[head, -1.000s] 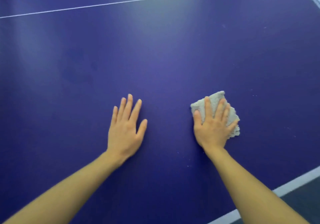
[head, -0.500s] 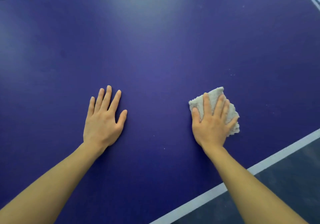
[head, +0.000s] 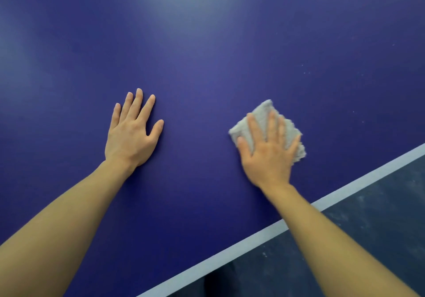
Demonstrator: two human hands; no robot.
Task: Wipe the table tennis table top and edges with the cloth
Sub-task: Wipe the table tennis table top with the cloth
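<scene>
As we're leaning over the table top (head: 207,50): we're working the near right stretch, close to the white edge line (head: 253,237).
right hand (head: 269,156): we're pressing it flat on the cloth (head: 263,113), fingers straight and spread, nothing curled, so the palm is doing the pushing.
cloth: it's lying on the blue surface under that hand, bunched into a rough square pad, with corners poking out past the fingertips and beside the little finger. It's sitting near the edge line but not touching it.
left hand (head: 131,133): we're resting it flat and relaxed on bare table, well apart from the cloth, holding nothing. We're just bracing with it.
doing it well: we're guessing even palm pressure is mattering most here, so the whole pad is touching and not only the bit under the fingers. We're also thinking overlapping passes, and carrying each one right out to the line so the border isn't getting skipped.
specks (head: 305,72): pale flecks are showing beyond and to the right of the cloth, so that patch is looking like it's needing a pass.
textures: the cloth is looking nubby, fluffy, pale grey and soft-edged. The table is looking smooth and hard with a soft glare up top, so the pad should be gliding easily.
floor (head: 379,204): dark and scuffed-looking, showing past the edge.
</scene>
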